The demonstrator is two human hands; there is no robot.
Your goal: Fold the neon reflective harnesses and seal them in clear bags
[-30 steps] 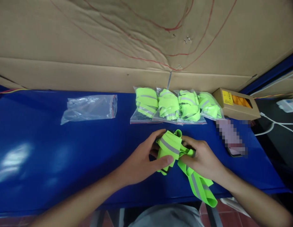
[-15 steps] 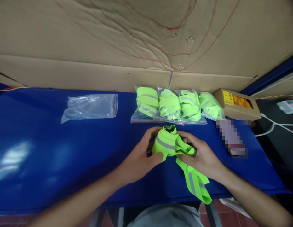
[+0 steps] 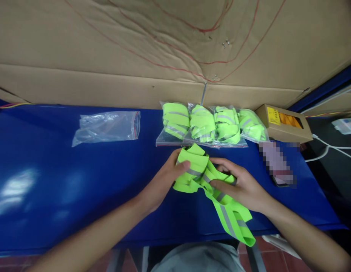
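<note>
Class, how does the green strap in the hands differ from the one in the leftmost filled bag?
The held strap is bare, while the bagged strap sits inside a clear bag. The left hand and right hand grip the held strap, whereas the bagged strap rests on the blue table. The held strap has a length trailing loose; the bagged strap is bundled. Both are bright green with grey stripes.

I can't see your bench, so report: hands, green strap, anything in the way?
Left hand gripping bundled green strap. Right hand holding its looser folds, tail trailing free. Four filled bags beyond the hands, none between them.
</note>
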